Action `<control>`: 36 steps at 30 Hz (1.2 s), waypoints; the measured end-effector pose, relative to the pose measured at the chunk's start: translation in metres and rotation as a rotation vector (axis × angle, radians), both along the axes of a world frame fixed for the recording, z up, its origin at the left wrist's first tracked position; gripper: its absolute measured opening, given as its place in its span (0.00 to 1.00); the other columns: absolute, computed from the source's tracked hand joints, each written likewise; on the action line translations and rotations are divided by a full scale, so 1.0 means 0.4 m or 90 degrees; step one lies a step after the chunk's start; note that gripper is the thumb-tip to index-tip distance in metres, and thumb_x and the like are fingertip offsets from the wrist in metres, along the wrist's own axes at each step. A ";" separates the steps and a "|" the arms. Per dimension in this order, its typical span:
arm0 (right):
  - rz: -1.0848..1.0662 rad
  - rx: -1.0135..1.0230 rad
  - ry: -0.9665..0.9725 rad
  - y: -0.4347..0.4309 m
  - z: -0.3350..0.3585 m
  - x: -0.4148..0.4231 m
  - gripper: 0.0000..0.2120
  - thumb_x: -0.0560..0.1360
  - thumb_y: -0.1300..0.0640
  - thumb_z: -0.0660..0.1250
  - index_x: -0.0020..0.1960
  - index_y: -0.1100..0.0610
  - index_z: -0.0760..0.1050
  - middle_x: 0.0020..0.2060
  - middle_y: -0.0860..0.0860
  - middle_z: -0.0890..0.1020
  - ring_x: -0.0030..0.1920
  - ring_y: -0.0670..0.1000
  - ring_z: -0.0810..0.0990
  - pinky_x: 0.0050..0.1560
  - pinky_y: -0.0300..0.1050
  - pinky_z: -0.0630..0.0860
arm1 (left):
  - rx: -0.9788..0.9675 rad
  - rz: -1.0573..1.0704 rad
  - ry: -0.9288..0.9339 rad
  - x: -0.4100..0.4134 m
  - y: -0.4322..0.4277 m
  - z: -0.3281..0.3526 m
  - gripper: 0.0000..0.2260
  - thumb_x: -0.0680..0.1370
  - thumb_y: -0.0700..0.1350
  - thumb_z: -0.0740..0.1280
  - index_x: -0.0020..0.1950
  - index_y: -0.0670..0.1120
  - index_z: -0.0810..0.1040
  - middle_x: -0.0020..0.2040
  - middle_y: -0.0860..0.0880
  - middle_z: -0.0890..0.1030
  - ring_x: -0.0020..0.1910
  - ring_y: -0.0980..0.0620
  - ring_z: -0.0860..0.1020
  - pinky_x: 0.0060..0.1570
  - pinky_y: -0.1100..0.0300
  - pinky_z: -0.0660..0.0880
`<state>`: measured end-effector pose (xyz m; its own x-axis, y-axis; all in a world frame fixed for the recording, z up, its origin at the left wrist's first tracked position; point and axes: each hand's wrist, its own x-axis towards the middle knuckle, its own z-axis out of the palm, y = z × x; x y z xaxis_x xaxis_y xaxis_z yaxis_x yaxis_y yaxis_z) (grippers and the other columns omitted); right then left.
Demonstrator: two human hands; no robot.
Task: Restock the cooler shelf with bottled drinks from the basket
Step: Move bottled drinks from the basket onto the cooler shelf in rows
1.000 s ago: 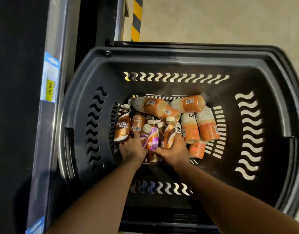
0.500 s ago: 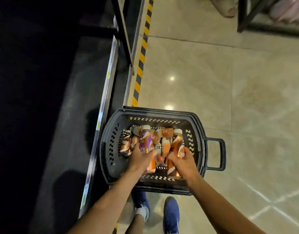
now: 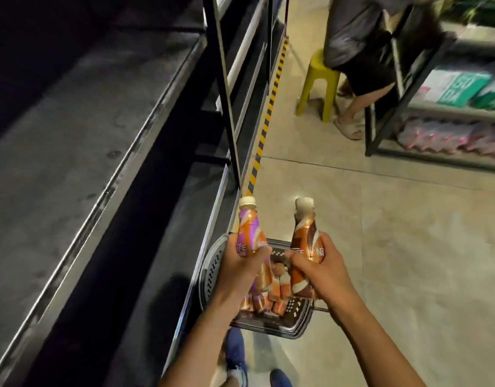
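My left hand point(image 3: 242, 265) grips a purple-and-orange Nescafe bottle point(image 3: 249, 227) with a cream cap, held upright above the basket. My right hand point(image 3: 318, 268) grips a brown-and-orange Nescafe bottle point(image 3: 306, 233), also upright; a second brown bottle point(image 3: 299, 286) seems to hang under that hand. The black plastic basket point(image 3: 212, 263) stands on the floor below both hands, with several orange and brown bottles point(image 3: 277, 289) lying inside. The dark cooler shelf point(image 3: 81, 129) stretches along the left, its surface bare.
A yellow-black hazard strip point(image 3: 268, 107) runs along the cooler's base. A person sits on a yellow-green stool point(image 3: 316, 85) ahead. A black metal rack point(image 3: 436, 107) with packaged goods stands at the right. My blue shoes point(image 3: 235, 350) are beside the basket on the tiled floor.
Both hands have lifted out of the basket, each with a bottle raised upright. My view has risen and pulled back, showing the cooler shelf and the aisle ahead.
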<state>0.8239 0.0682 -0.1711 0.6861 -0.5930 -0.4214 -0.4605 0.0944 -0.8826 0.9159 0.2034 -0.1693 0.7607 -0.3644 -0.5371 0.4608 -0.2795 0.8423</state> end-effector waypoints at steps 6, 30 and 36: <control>0.099 -0.016 -0.066 0.065 0.139 -0.094 0.19 0.69 0.49 0.77 0.56 0.43 0.73 0.46 0.48 0.84 0.46 0.49 0.85 0.52 0.56 0.82 | -0.007 0.125 -0.087 -0.151 0.114 0.171 0.13 0.74 0.49 0.73 0.55 0.52 0.74 0.48 0.45 0.82 0.44 0.47 0.83 0.37 0.52 0.80; 0.725 0.111 -0.396 0.990 0.634 -0.456 0.14 0.72 0.59 0.76 0.48 0.43 0.76 0.42 0.56 0.83 0.45 0.62 0.84 0.50 0.63 0.81 | 0.015 0.670 -0.474 -0.929 0.988 0.652 0.17 0.65 0.54 0.76 0.50 0.60 0.76 0.45 0.45 0.83 0.45 0.41 0.83 0.47 0.40 0.81; 0.858 0.186 -0.415 1.295 0.669 -0.713 0.15 0.71 0.59 0.76 0.49 0.42 0.77 0.40 0.49 0.84 0.44 0.53 0.85 0.53 0.58 0.81 | 0.092 0.839 -0.518 -1.250 1.252 0.689 0.15 0.63 0.54 0.76 0.46 0.60 0.77 0.41 0.49 0.83 0.42 0.45 0.83 0.46 0.46 0.81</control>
<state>0.5386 0.5861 0.0965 0.7366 0.6543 0.1713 0.1070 0.1373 -0.9847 0.4157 0.7041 0.1063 0.5840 0.7883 0.1939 -0.1143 -0.1567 0.9810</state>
